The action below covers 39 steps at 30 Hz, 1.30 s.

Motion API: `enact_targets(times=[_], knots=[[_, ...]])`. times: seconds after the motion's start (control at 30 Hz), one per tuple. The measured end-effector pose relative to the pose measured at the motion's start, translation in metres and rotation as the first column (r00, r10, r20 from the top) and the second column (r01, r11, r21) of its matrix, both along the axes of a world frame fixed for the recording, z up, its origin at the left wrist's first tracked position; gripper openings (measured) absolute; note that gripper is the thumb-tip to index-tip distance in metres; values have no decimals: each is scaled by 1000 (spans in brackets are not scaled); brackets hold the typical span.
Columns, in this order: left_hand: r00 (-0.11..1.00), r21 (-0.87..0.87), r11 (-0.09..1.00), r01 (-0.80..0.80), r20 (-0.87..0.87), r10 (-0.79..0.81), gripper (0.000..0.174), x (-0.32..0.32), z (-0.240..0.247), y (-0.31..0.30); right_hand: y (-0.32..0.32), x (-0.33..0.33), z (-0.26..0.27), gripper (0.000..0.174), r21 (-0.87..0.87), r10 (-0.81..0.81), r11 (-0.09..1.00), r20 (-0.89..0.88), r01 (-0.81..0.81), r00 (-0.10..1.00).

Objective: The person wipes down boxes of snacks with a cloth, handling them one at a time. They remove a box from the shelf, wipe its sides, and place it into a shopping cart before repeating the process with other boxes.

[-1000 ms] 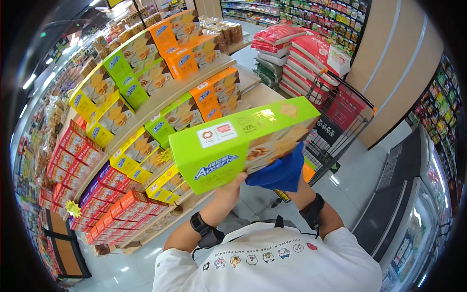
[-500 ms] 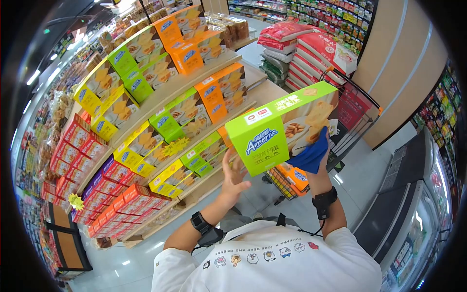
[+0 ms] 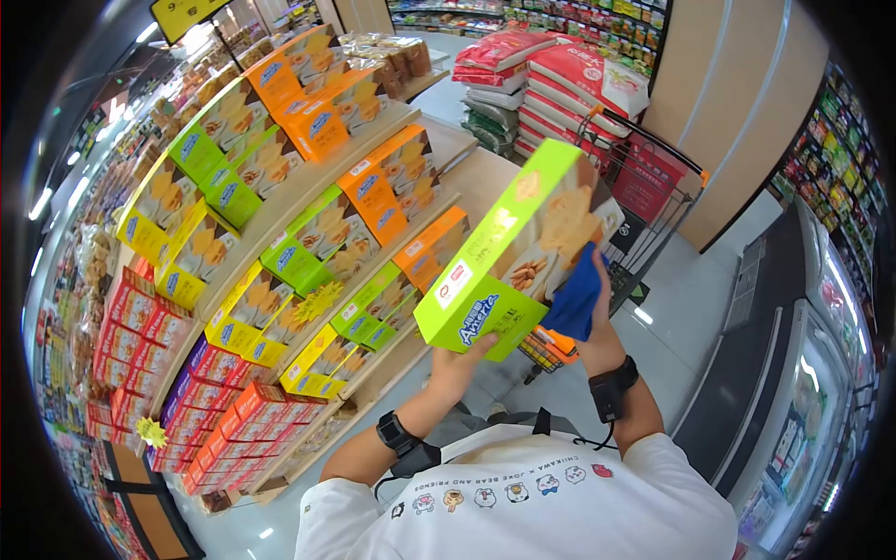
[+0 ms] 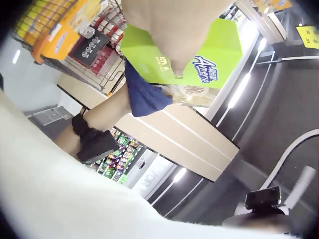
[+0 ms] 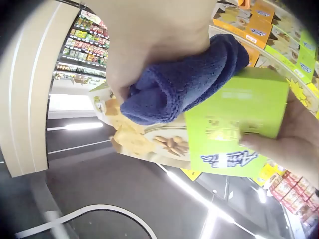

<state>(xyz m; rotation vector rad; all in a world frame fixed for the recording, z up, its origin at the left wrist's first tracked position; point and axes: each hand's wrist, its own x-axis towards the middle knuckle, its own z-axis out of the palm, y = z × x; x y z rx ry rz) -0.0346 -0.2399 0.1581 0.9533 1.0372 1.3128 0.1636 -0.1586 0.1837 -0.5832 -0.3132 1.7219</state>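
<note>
A green box (image 3: 509, 252) with food pictures on its side is held tilted in front of the chest. My left hand (image 3: 461, 366) grips its lower left end; in the right wrist view the thumb of the left hand (image 5: 284, 144) lies across the green end panel. My right hand (image 3: 605, 313) is at the box's right side with a blue cloth (image 3: 576, 297). In the right wrist view the cloth (image 5: 187, 82) lies bunched between the right hand (image 5: 154, 45) and the box. The right fingertips are hidden behind the cloth.
Tiered shelves (image 3: 373, 140) at the left carry orange, green, yellow and red boxes. A shopping cart (image 3: 653, 187) with orange boxes (image 3: 557, 345) stands beyond the right hand. Stacked red sacks (image 3: 583, 84) lie behind; a freezer case (image 3: 747, 364) runs along the right.
The green box has turned steeper, its far end swinging up and left. My left hand, which was spread beside the box, now holds its lower end. The view has shifted slightly.
</note>
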Motion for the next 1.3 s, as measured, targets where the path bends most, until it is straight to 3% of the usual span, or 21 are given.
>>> enact_targets(times=[0.07,0.17,0.23,0.27,0.37,0.47,0.57,0.67,0.8,0.87,0.9,0.97,1.07,1.17,1.2,1.3], knots=[[999,46,998,-32,13,31,34,10,-5,3,-15,-3,3,50,-73,124,990,19,-122,992],[997,151,986,-74,-1,75,34,19,2,10,-30,-22,-7,52,-33,338,939,-79,-341,938],[996,143,987,-75,-33,81,33,21,21,17,-38,-33,-22,52,-40,361,930,-97,-366,928],[997,148,989,-23,-74,35,43,18,19,25,-46,-34,-19,51,-47,323,944,-51,-325,945],[998,220,974,-52,-18,58,56,17,-5,46,-50,-35,-23,51,-8,315,947,-153,-320,937],[1000,130,991,20,-4,-20,65,22,-3,50,-45,-29,-41,51,-39,248,966,-123,-254,961],[993,117,988,100,-73,-92,63,19,-16,55,-43,-17,-32,50,-99,214,969,-107,-224,971],[988,92,984,152,-17,-151,58,18,-10,59,-35,-8,-31,51,-156,-23,987,50,31,999],[969,89,965,247,-13,-246,49,10,-5,71,-18,21,-7,49,-48,-243,968,68,247,968],[963,65,961,267,7,-268,46,6,-6,77,-5,41,-19,48,25,-395,918,170,397,903],[949,34,954,297,102,-299,44,3,-8,83,3,41,-20,45,68,-532,842,270,536,802],[894,-27,932,362,294,-339,41,-2,-10,96,16,39,-19,39,191,-736,636,441,747,514],[814,-253,826,504,459,-356,38,-19,4,122,30,32,-10,39,449,-732,444,680,775,26],[806,-277,776,567,380,-454,38,-39,-18,150,29,17,28,43,333,-761,491,614,805,210],[793,-288,755,589,384,-473,38,-42,-18,156,36,16,23,46,488,-773,409,634,771,8],[757,-322,692,647,385,-529,39,-43,-19,167,47,-6,3,45,452,-642,527,766,720,-11]])
